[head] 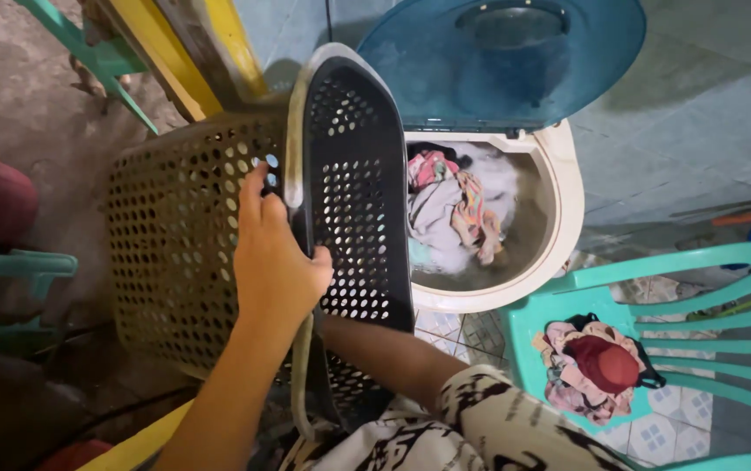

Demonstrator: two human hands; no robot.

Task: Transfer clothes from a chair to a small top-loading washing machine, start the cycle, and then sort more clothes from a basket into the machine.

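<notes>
Over the washer tub (558, 209): left hand (275, 262) clamps tipped laundry basket (183, 262) rim; right hand hidden, can't tell. Keep the rim grip firm and the tilt steady.

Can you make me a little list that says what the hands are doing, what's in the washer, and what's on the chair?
left hand: grips the rim of the laundry basket, which is tipped on its side
right hand: hidden behind the basket; only the forearm shows
washing machine: lid up, tub holds mixed clothes in cloudy water
plastic chair: teal, with a small pile of garments on the seat
floor: tiled
</notes>
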